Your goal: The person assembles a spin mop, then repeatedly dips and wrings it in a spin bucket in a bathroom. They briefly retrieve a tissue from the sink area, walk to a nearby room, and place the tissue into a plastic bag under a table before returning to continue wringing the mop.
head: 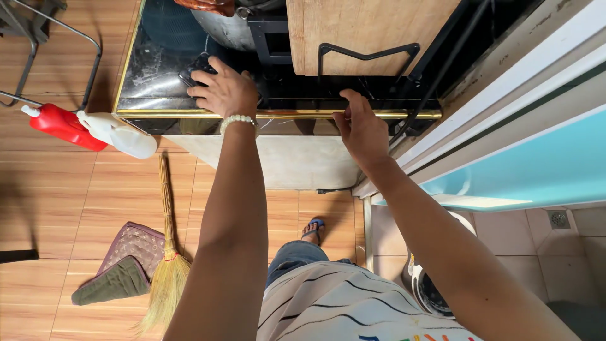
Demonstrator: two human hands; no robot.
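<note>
Shirt (353, 309): nearest to me, striped and pale, with a foot in a blue sandal (314, 228) showing below it on the wooden floor (76, 202).
Floor clutter: I see a straw broom (166, 252) lying beside two quilted mats (123, 262); further off, a red bottle (60, 125) and a white bottle (120, 134) lie touching at the counter's foot.
Right side: a round appliance (429, 293) sits on the tiled strip near a blue panel (536, 167).
Right hand (361, 129): fingers together and laid over the brass front edge of the black counter (158, 76), thumb up on top; it presses or steadies rather than grips anything loose.
Left hand (226, 93): wearing a bead bracelet (237, 120), curled down over a small dark object (197, 71) on the counter top. I cannot tell whether the fingers have closed round it or only rest on it.
Beyond the hands: a wooden board (366, 31) stands in a black wire rack (367, 55), and a metal pot (221, 28) sits behind the dark object.
Progress: as I judge it, the dark object is reached but not lifted; it is flat on the counter, so any moving of it is not yet done.
</note>
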